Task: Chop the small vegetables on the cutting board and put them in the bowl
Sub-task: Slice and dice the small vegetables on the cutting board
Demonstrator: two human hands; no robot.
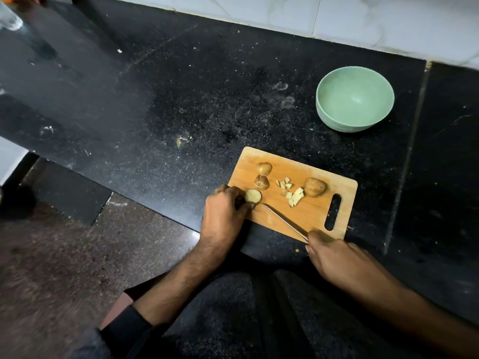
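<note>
Left hand (225,206) grip clamped on a halved potato (253,196) at the cutting board (308,216) near-left corner; right hand (334,257) grip closed on the knife (285,222), tip touching that half. Diced pieces (291,193) mid-board between three other potatoes, one (314,187) by the handle slot. Green bowl (354,99) well apart on the black tabletop (181,99), path unobstructed.
</note>
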